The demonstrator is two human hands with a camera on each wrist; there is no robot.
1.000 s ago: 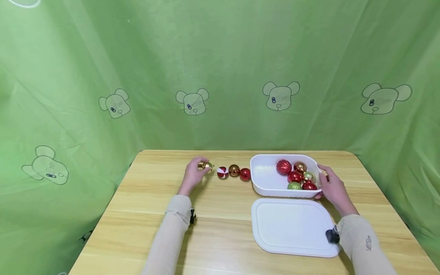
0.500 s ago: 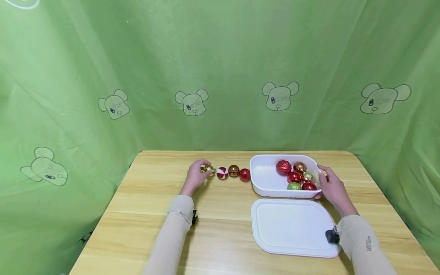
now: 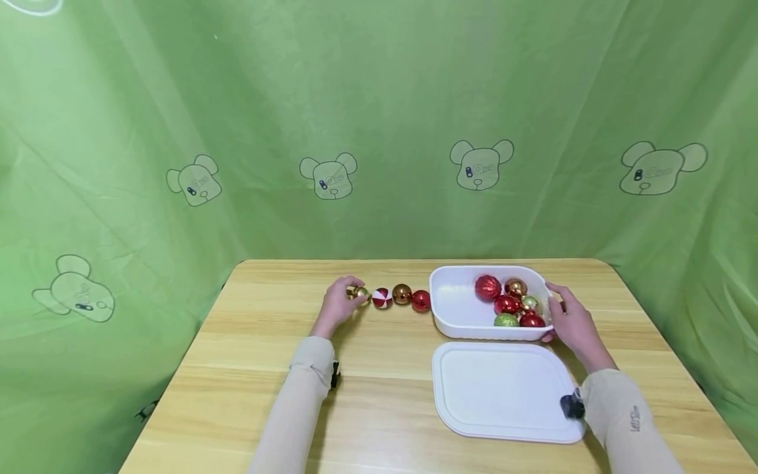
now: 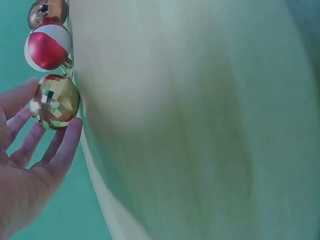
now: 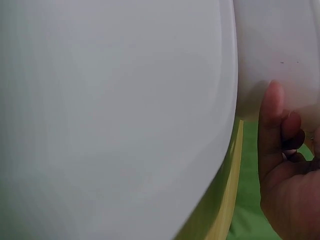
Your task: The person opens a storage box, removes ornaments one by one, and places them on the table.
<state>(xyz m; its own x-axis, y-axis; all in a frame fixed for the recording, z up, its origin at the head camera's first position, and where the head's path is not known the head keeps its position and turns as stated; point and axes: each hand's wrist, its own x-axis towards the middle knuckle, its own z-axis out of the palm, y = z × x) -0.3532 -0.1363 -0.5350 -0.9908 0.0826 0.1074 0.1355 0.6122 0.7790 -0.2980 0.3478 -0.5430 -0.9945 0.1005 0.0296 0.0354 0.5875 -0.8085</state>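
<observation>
In the left wrist view my left hand (image 4: 37,150) holds a gold mirror-faceted Christmas ball (image 4: 55,101) between thumb and fingertips. In the head view that left hand (image 3: 340,301) is at the left end of a row of balls. Beside its ball lie a red-and-white ball (image 3: 381,298), a bronze ball (image 3: 401,293) and a red ball (image 3: 421,301), which is by the box's left wall. My right hand (image 3: 571,321) grips the right end of the white box (image 3: 450,327). Its fingers (image 5: 272,102) press the box's outside in the right wrist view.
Several red, gold and green balls (image 3: 506,305) lie in the right half of the box. A flat white lid (image 3: 503,392) is on the wooden table (image 3: 373,408) in front of it. Green curtain (image 3: 379,217) hangs behind the table.
My left hand has shifted slightly right with the gold ball, closing the gap to the red-and-white ball. The right hand and box stay in place.
</observation>
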